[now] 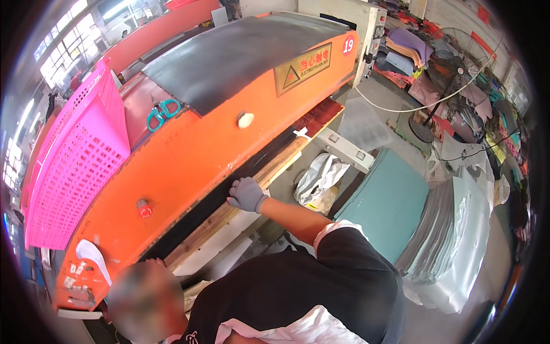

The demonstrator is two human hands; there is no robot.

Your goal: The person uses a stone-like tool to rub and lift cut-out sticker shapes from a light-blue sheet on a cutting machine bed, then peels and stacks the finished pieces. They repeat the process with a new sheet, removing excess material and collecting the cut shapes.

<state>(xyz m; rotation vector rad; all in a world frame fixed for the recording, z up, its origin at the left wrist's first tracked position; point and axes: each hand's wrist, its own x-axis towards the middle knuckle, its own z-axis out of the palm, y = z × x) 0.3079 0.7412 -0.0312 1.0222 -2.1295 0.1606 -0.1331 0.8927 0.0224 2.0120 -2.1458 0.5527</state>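
Observation:
My right hand point(247, 195), in a grey glove, lies at the front edge of a long wooden board point(281, 166) under a large orange press point(212, 146). Its fingers are bent over the board's edge, beside the dark gap below the press beam. Farther left along the same edge, a few bare fingertips of my left hand point(156, 262) show. A blurred patch hides the rest of that hand, and its grip cannot be made out.
On the press lie a black sheet point(246, 54) and teal-handled scissors point(162, 113); a pink basket point(80, 155) stands left. A red button point(145, 211) sits on its front. Stacked teal sheets point(384, 200), a white bag point(321, 179), a fan point(452, 74) and a scrap heap point(409, 49) are right.

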